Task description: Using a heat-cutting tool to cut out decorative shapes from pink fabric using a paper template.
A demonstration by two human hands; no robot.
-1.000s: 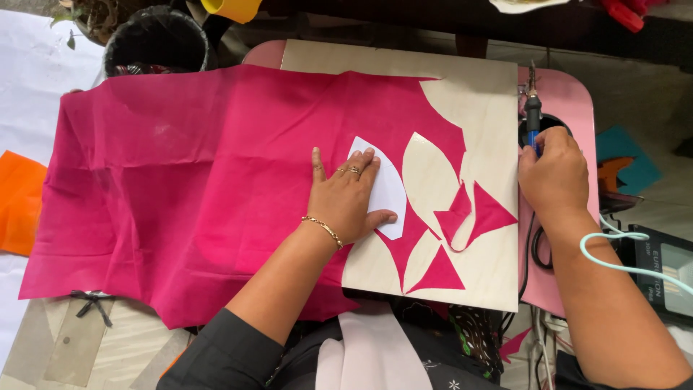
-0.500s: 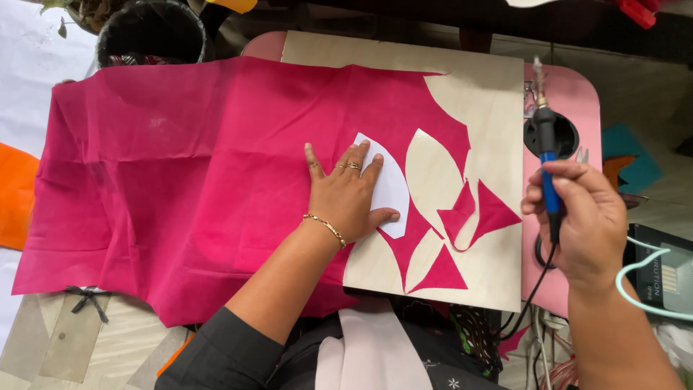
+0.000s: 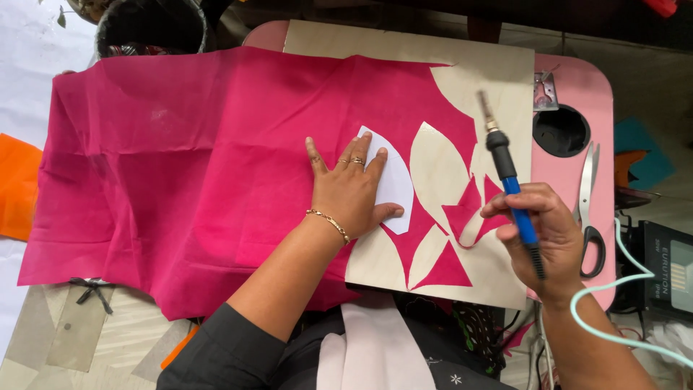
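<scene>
A deep magenta-pink sheet of fabric (image 3: 195,166) covers most of a pale beige wooden board (image 3: 476,72), with leaf-shaped gaps showing the beige through it, and a white leaf-shaped paper template (image 3: 395,184) lies on the pink. The board sits on a light pink bench (image 3: 577,94) that has a round black hole (image 3: 561,131), beside silver scissors with black handles (image 3: 588,209). The left hand (image 3: 350,191) wears gold rings and a gold bracelet above a dark grey sleeve, the right hand (image 3: 545,231) grips a blue-handled tool with a black collar and metal tip (image 3: 509,184), and an orange piece of cloth (image 3: 18,188) lies at the far left.
</scene>
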